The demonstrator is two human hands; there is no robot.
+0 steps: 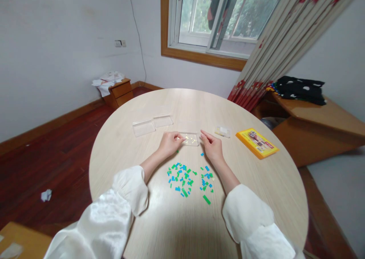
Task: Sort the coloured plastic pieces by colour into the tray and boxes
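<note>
On a round pale wooden table [256,198], my left hand [170,142] and my right hand [211,146] rest at either end of a small clear plastic tray [190,139] holding several tiny pale pieces. My left fingers curl against the tray's left edge. My right fingers lie together, pointing at its right edge. Just in front of my wrists lies a scatter of several small blue and green bricks [185,177]. One loose green brick [206,199] lies closest to me.
Two empty clear trays [152,125] lie farther back on the left. A small clear box [222,131] and a yellow booklet [257,142] lie to the right. Beyond the table: a low wooden cabinet [119,92], a curtain, a wooden bench with dark cloth [302,89], and crumpled paper [46,195] on the floor.
</note>
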